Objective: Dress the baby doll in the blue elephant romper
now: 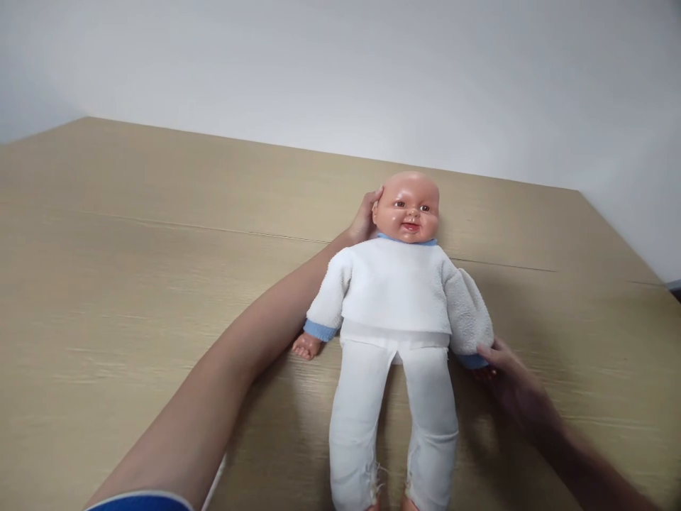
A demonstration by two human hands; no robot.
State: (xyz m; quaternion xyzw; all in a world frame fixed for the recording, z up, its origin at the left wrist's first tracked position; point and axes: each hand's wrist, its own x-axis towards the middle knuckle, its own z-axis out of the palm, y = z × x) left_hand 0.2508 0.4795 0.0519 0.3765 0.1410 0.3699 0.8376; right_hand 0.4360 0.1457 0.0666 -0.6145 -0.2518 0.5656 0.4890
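A baby doll [396, 291] in a fuzzy white top with blue collar and cuffs and white trousers lies face up on the table. Its bald plastic head [409, 206] points away from me. My left hand [364, 216] cups the head from the left side, with most of its fingers hidden behind it. At the doll's sleeve [471, 312] on the right, my right hand [503, 369] grips near the blue cuff, thumb on top and the other fingers underneath. The doll's other arm rests against my left forearm, its small plastic hand [307, 345] showing. The trouser hems look frayed.
A wide pale wooden table [133, 284] spreads under the doll, with a thin seam running across it. Behind its far edge stands a plain light wall [319, 78]. The doll's feet are cut off at the bottom of the view.
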